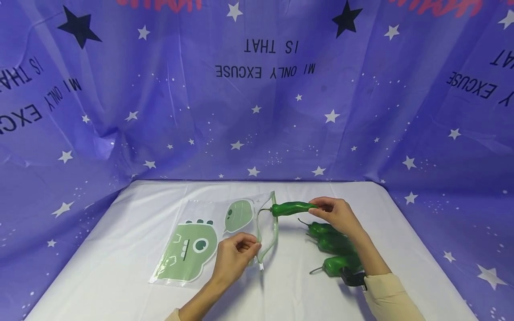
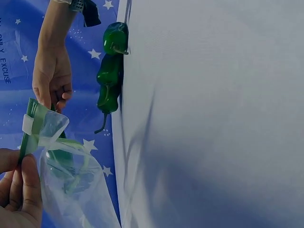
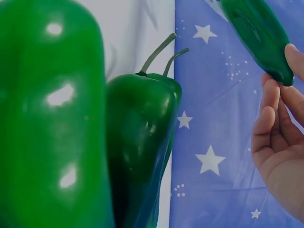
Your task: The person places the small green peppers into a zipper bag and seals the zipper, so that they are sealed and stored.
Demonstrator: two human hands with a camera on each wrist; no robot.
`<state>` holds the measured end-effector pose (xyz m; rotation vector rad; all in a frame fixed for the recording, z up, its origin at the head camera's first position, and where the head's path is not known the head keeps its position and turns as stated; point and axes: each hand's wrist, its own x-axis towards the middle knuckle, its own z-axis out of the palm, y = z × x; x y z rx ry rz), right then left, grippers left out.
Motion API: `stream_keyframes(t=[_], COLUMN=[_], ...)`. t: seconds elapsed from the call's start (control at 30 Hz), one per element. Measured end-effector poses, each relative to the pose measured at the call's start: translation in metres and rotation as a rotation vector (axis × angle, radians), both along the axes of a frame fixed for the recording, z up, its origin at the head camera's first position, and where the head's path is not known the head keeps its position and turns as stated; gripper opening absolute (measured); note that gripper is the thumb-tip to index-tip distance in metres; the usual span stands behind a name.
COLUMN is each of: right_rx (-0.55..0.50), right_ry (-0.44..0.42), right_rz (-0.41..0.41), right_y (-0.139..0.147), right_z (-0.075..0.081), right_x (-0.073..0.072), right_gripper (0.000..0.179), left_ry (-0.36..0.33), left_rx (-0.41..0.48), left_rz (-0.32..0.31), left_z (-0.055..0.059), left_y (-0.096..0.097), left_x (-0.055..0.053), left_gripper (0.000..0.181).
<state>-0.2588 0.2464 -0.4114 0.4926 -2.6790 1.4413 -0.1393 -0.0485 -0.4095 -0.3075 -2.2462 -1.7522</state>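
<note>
The left hand (image 1: 236, 257) pinches a clear, green-printed plastic bag (image 1: 201, 243), the right hand (image 1: 336, 215) a long, glossy green pepper (image 1: 292, 208) by its tip.

Blue-violet across the curtain (image 1: 277, 129) at twelve o'clock, scattered with white stars, dots and black lettering (plus bigger black stars and red scrawl). Plain white over the table (image 1: 297, 290) at six. Clear for the bag (image 1: 218, 229) at seven, printed in pale green and white, green along its zip strip (image 1: 275, 232). Glossy green on the pepper (image 1: 291, 208) at the bag's two o'clock, likewise on the loose peppers (image 1: 335, 244) at its three; beige on the sleeve (image 1: 389, 292) at four.
</note>
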Motion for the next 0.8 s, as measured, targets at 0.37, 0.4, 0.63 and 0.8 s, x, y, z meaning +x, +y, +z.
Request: stream_keyframes(t=[0.37,0.4,0.63,0.8], right_rx=[0.030,0.038,0.060,0.020], right_ry=[0.053,0.061,0.119,0.116], right_rz=[-0.009,-0.011,-0.026,-0.042], right_y=[0.002,0.000,-0.017,-0.029], right_z=[0.003,0.003,0.000,-0.008], right_x=[0.001,0.001,-0.001,-0.005], right_gripper=[0.029,0.029,0.027,0.027], left_ry=[-0.001,-0.005,-0.019,-0.014], left_rx=[0.018,0.020,0.016,0.016], left_rz=[0.009,0.006,-0.048,-0.054], left_z=[0.003,0.003,0.003,0.003], left_y=[-0.002,-0.001,0.004,0.008], left_x=[-0.005,-0.005,-0.002,-0.001], left_gripper=[0.009,0.009,0.009,0.009])
